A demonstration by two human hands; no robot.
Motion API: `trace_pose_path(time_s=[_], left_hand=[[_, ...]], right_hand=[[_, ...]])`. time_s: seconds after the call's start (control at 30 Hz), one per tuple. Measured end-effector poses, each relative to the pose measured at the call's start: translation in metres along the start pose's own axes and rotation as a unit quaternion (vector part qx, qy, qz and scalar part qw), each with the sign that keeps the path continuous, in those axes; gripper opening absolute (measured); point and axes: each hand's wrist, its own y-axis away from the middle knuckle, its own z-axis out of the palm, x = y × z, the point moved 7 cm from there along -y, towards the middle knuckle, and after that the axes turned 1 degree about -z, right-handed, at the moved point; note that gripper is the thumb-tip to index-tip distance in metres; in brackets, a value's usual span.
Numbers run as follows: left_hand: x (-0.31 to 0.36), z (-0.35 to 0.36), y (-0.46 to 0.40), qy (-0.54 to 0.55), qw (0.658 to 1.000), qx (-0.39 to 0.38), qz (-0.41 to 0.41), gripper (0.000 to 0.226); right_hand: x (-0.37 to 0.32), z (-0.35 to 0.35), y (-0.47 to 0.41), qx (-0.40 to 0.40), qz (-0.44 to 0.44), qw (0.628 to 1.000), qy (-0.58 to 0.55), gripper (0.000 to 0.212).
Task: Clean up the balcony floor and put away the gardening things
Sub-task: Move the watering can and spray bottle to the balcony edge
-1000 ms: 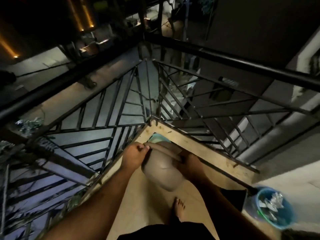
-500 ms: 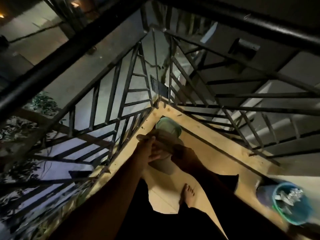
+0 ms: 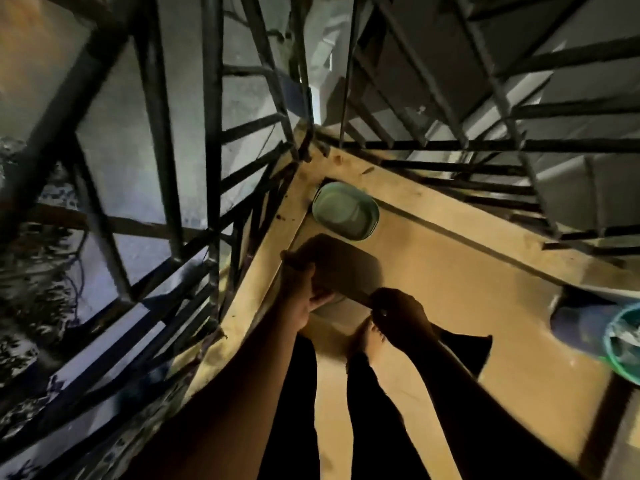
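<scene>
The left hand (image 3: 304, 289) grips the near-left edge of a brown pot (image 3: 341, 263), fingers curled over the rim, and the right hand (image 3: 398, 317) pinches the same pot at its near-right edge. So both hands hold the one thing, and it hangs low between them, tilted, with its dark side up. It is dim out here and I cannot tell whether the base or the mouth faces the floor.

From the pot, at about twelve o'clock, a pale green dish (image 3: 346, 214) sits on the balcony floor (image 3: 467, 289), tucked into the corner where the two runs of black railing (image 3: 162, 140) meet. The pot looks close above and just short of the dish, not touching it as far as I can see. At three o'clock, well apart, a blue bucket (image 3: 588, 327) with a green rim stands at the frame's edge. A bare foot (image 3: 363, 336) shows under the right wrist.

My guess is the pot is meant for that dish. To do it well, level the pot first, bring it forward over the dish's middle, then lower it straight, keeping both grips until the base sits flat, and mind the railing bars close at eleven o'clock
</scene>
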Motion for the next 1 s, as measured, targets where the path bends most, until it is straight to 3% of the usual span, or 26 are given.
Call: trace_pose_path(time_s=[0.17, 0.43, 0.63, 1.0], left_hand=[[-0.019, -0.017, -0.09, 0.023, 0.999, 0.03, -0.01, 0.051], [-0.051, -0.025, -0.218, -0.04, 0.999, 0.019, 0.013, 0.057], [-0.061, -0.019, -0.266, -0.096, 0.995, 0.001, 0.017, 0.047], [-0.041, -0.01, -0.3, -0.1, 0.994, 0.03, 0.032, 0.059]], right_hand=[[0.036, 0.058, -0.083, 0.008, -0.001, 1.0, 0.014, 0.03], [0.086, 0.14, -0.184, 0.023, -0.009, 0.999, 0.025, 0.036], [0.11, 0.172, -0.226, 0.031, 0.003, 1.0, -0.003, 0.036], [0.111, 0.186, -0.271, 0.049, 0.03, 0.998, -0.012, 0.037]])
